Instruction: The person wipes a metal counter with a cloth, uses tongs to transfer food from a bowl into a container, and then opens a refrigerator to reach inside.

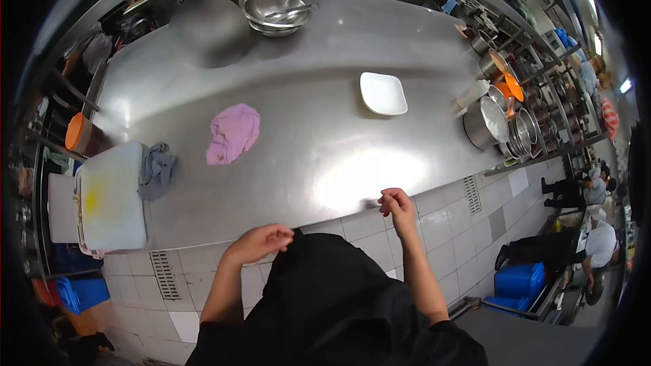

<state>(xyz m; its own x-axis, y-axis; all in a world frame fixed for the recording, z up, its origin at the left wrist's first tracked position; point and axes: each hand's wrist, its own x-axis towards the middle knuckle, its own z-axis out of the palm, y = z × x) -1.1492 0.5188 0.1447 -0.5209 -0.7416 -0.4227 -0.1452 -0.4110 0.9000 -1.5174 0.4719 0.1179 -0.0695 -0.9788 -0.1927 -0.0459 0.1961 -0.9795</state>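
Observation:
My left hand (261, 242) hovers at the table's front edge, close to my black apron. Its fingers are curled in, and nothing shows in them. Over the same edge, further right, my right hand (397, 208) is raised with its fingers bent together, also with nothing visible in it. Beneath both lies the steel table (291, 183). A white square dish (383, 94) sits beyond my right hand, apart from it. Up and to the left of my left hand is a crumpled pink cloth (234, 132).
At left are a white cutting board (115, 196) with a yellow stain, a grey cloth (158, 171) and an orange-rimmed container (83, 134). Stacked metal bowls (277, 15) stand at the back. Pots (483, 124) crowd the right end. People work at far right.

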